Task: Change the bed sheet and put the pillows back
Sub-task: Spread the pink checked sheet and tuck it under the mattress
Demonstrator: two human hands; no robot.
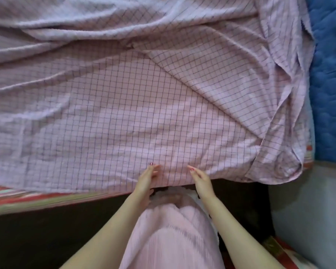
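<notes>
The head camera looks down on one bed, and one pink sheet (134, 117) with a thin dark grid lies over nearly all of it. Close to the person the sheet is rather smooth. Toward the far side it rises in several long folds, and at the right it is gathered into a heap of creases that hangs over the bed corner.

Two hands are in view, both at the near edge of the sheet, a little apart from each other. The left hand (146, 176) has its fingers stretched forward and lying on the cloth, slightly spread. The right hand (199, 176) reaches forward in the same way, its fingers straight and close together, with the tips on the sheet. Neither hand pinches or curls around the fabric, as far as I can tell. Both forearms are bare, and the nails carry a reddish polish.

Under the sheet, along the near left edge, one striped cover (27, 199) in red and green shows as a narrow band. At the far right there is one blue quilted mattress (330, 84) beside the sheet. Between the arms hangs the person's pink pleated garment (169, 235). No pillow is in view.
</notes>
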